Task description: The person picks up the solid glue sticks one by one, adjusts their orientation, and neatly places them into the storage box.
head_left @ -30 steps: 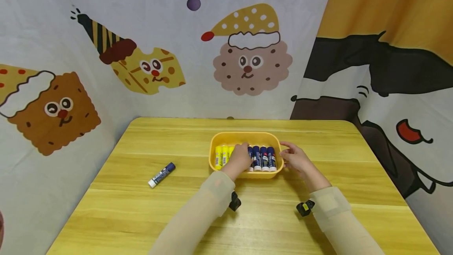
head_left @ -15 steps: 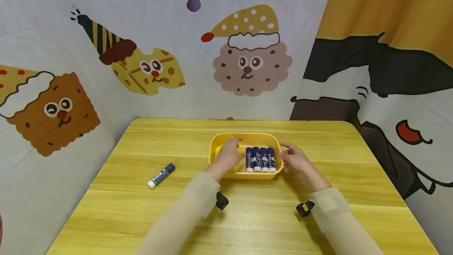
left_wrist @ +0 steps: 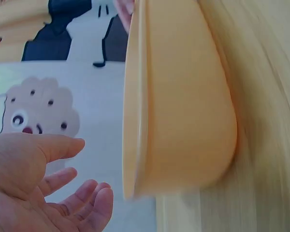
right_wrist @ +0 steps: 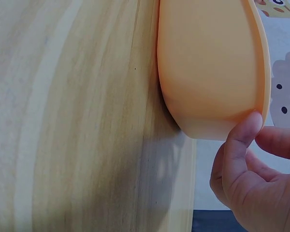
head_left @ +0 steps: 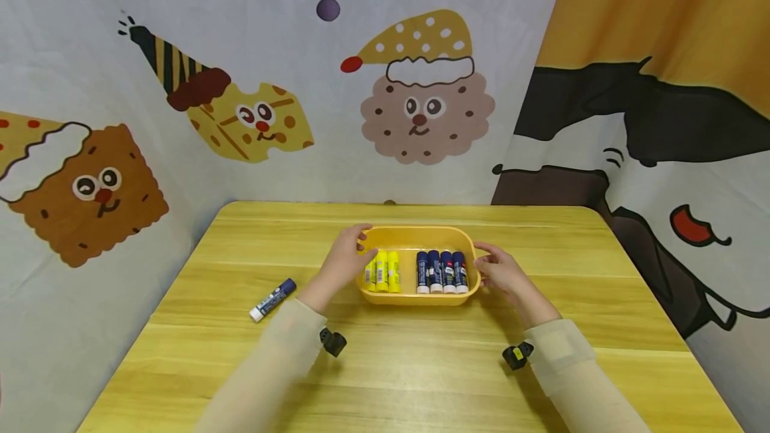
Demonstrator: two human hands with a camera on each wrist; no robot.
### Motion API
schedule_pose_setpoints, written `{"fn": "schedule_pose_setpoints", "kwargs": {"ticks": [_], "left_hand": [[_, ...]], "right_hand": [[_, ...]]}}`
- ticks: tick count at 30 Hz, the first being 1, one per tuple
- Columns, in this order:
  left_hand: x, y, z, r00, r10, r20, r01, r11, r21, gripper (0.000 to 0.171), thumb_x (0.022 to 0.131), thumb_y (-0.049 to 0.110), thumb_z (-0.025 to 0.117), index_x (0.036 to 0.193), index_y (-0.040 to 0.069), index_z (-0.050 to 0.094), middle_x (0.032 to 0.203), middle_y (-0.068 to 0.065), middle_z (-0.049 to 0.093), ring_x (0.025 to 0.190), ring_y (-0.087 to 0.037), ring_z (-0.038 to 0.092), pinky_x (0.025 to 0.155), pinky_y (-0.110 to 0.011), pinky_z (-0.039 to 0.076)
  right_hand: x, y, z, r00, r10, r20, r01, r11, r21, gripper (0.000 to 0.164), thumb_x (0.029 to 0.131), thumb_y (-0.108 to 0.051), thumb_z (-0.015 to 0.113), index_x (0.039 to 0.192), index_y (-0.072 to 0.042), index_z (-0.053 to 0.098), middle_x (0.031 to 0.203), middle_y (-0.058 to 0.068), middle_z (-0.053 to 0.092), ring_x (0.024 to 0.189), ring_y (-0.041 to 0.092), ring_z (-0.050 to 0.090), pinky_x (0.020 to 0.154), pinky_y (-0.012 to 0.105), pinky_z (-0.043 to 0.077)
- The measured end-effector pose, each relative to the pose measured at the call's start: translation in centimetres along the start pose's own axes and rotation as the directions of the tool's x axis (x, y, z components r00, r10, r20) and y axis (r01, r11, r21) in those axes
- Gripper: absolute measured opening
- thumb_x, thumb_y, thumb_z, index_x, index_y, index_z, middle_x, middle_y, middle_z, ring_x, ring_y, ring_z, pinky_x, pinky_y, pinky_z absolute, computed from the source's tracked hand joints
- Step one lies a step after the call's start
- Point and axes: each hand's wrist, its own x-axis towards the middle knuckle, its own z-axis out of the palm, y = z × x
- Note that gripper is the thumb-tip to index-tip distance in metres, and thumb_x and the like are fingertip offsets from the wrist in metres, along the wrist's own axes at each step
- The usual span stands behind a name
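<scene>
A yellow plastic bin (head_left: 391, 299) sits on the table with glue sticks lying side by side in it. Yellow glue sticks (head_left: 381, 272) are at its left end, partly covered by my left hand. Several blue glue sticks (head_left: 448, 271) with white ends form a row at the right, a gap between the groups. My left hand (head_left: 341, 260) hovers at the bin's left end, thumb and fingers spread; in the left wrist view that hand (left_wrist: 48, 188) holds nothing. My right hand (right_wrist: 258, 179) pinches the rim at the bin's right end between thumb and finger.
One loose blue glue stick (head_left: 273, 300) with a white end lies on the wooden table (head_left: 433, 366), left of the bin and near my left forearm. Behind the table hangs a cloth (head_left: 337, 179) printed with cartoon figures.
My left hand has come up out of the bin's middle and moved left to its left end, uncovering the yellow glue sticks and the gap. My right hand stays at the rim.
</scene>
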Motion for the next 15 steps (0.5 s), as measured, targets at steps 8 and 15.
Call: {"fn": "schedule_pose_setpoints", "kwargs": {"ticks": [8,15], "left_hand": [[-1.7,-3.7,-2.9,0.999,-0.024,-0.033,0.024,1.000,0.014,0.054,0.091,0.019,0.063,0.140,0.012,0.042,0.128,-0.017,0.049,0.110,-0.033,0.053,0.087,-0.043,0.048],[-3.4,-7.8,-4.9,1.000,0.000,0.017,-0.001,0.997,0.077,0.058,0.091,0.019,0.063,0.142,0.007,0.039,0.132,-0.023,0.046,0.116,-0.040,0.049,0.093,-0.050,0.045]], "right_hand": [[0.1,0.1,0.0,1.000,0.004,-0.004,-0.004,1.000,0.000,0.051,0.097,-0.004,0.046,0.146,-0.009,0.032,0.103,0.011,0.044,0.075,0.016,0.050,0.064,0.029,0.050],[0.1,0.1,0.1,1.000,-0.001,-0.002,0.001,1.000,-0.010,0.051,0.098,-0.005,0.045,0.147,-0.009,0.031,0.104,0.012,0.044,0.076,0.016,0.050,0.063,0.027,0.050]]}}
